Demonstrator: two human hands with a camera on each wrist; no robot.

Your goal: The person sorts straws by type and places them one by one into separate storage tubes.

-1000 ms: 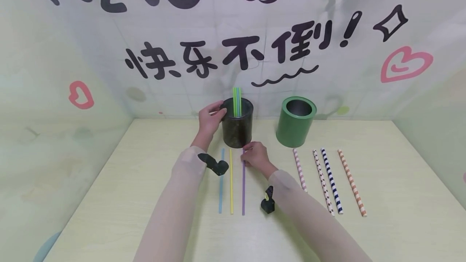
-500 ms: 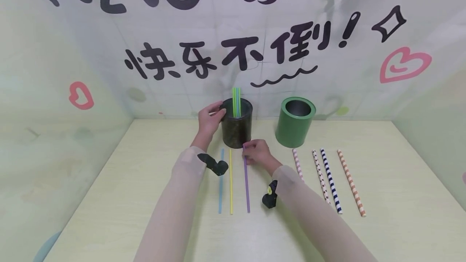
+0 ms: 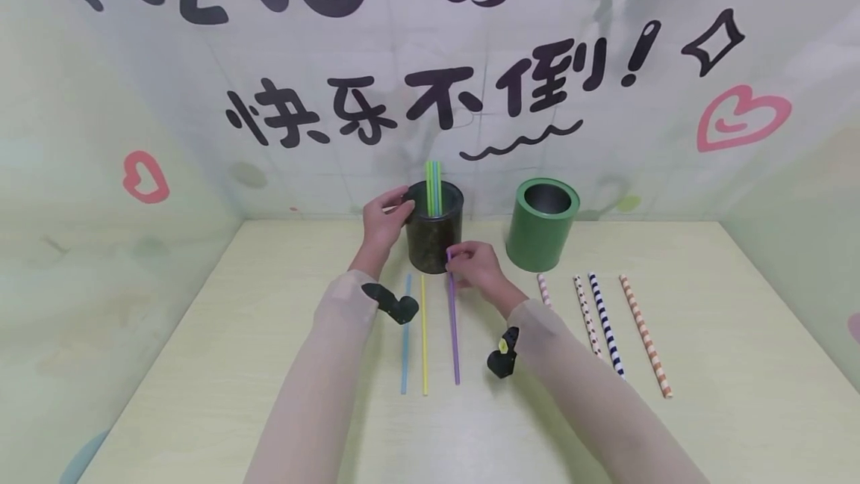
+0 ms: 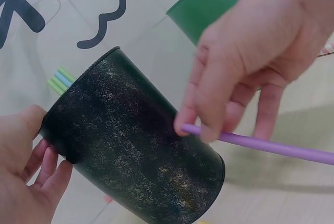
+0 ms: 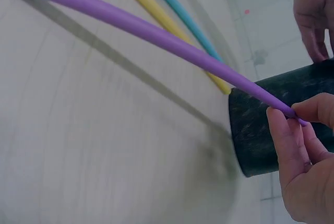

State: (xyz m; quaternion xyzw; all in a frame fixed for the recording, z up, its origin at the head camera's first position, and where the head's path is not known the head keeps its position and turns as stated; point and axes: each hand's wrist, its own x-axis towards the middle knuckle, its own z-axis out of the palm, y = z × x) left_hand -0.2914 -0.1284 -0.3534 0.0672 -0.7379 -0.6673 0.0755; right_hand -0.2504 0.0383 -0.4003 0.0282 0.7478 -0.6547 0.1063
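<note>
My right hand [image 3: 477, 263] pinches a purple straw [image 3: 454, 334] near its far end, between thumb and fingers. The straw's upper end overlaps the lower front of a black can [image 3: 430, 241], and its shadow lies beside it in the right wrist view. My left hand [image 3: 384, 221] holds the black can at the left side of its rim, thumb toward me. Green and blue straws [image 3: 433, 189] stand upright inside that can. On the table in front of it lie a blue straw [image 3: 406, 342] and a yellow straw [image 3: 424, 342], side by side.
A green can [image 3: 540, 234] stands to the right of the black one. Several patterned paper straws lie at the right, among them a navy striped straw [image 3: 606, 327] and an orange striped straw [image 3: 645, 334]. A printed cloth backdrop [image 3: 322, 185] rises behind the table [image 3: 255, 305].
My right hand has lifted the purple straw's far end off the table and carried it up and forward against the black can's front. My left hand has kept its place at the rim.
</note>
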